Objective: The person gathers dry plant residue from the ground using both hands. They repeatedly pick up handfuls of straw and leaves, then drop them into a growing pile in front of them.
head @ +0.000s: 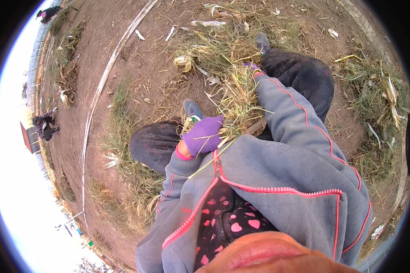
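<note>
A loose bundle of dry grass and straw (241,99) lies between my knees, spanning my two hands. My left hand (205,134), in a purple knit glove, is closed around its near end, with stalks sticking out past the fingers. Against the far end is my right hand (254,68), also in a purple glove, gripping the stalks near my right shin; straw hides part of its fingers. Under the bundle's near right side, a piece of wood (256,126) shows partly. One long green stalk (213,158) hangs across the front of my grey jacket.
Cut grass (222,44) and pale corn husks (183,63) are heaped beyond my hands. More piles lie left (133,191) and right (372,92). A flattened white strip or hose (99,85) curves over bare soil. Two people (46,124) (49,13) are far off left, near a fence.
</note>
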Available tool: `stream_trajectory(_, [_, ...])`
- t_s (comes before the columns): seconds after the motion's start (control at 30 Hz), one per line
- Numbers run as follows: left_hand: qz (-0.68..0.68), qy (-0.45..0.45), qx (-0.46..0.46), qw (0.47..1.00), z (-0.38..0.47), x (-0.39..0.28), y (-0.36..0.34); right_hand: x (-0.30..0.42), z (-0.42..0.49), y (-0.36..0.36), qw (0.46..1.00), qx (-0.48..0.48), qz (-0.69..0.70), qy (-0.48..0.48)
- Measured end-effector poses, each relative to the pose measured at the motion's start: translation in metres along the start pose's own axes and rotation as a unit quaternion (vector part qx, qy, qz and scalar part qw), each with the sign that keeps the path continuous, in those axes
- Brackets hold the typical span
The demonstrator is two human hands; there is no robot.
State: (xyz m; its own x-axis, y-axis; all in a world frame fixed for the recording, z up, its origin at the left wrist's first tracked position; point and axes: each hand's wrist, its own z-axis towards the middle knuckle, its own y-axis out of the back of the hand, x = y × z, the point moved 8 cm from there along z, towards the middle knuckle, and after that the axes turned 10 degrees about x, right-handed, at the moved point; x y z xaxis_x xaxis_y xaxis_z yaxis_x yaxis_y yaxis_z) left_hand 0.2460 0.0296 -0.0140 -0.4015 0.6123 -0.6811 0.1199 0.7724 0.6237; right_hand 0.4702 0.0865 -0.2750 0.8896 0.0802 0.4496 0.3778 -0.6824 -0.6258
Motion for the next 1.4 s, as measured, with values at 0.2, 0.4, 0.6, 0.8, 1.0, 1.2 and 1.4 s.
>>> stream_trajectory(0.2, [0.123,0.06,0.007,0.991,0.003,-0.026,-0.007,-0.005,-0.003,0.02,0.996,-0.04,0.079,0.018])
stream_trajectory(0.4, [0.141,0.077,0.043,0.986,0.022,-0.048,-0.002,0.004,-0.011,0.023,0.993,-0.035,0.112,0.027])
stream_trajectory(0.6, [0.139,0.06,0.014,0.988,0.042,-0.07,0.019,0.003,-0.014,0.021,0.991,-0.012,0.135,0.015])
stream_trajectory(0.8, [0.161,0.105,0.058,0.98,0.045,-0.074,0.041,0.004,-0.007,0.012,0.987,0.015,0.16,0.006])
stream_trajectory(1.0, [0.245,0.139,0.149,0.948,0.023,-0.093,0.054,-0.002,-0.012,-0.002,0.981,0.049,0.188,-0.008])
stream_trajectory(1.2, [0.355,0.165,0.167,0.905,-0.037,-0.107,0.128,0.001,-0.046,-0.057,0.967,0.08,0.241,-0.024])
stream_trajectory(1.4, [0.37,0.133,0.117,0.912,-0.102,-0.141,0.216,0.018,-0.116,-0.135,0.949,0.12,0.287,-0.054])
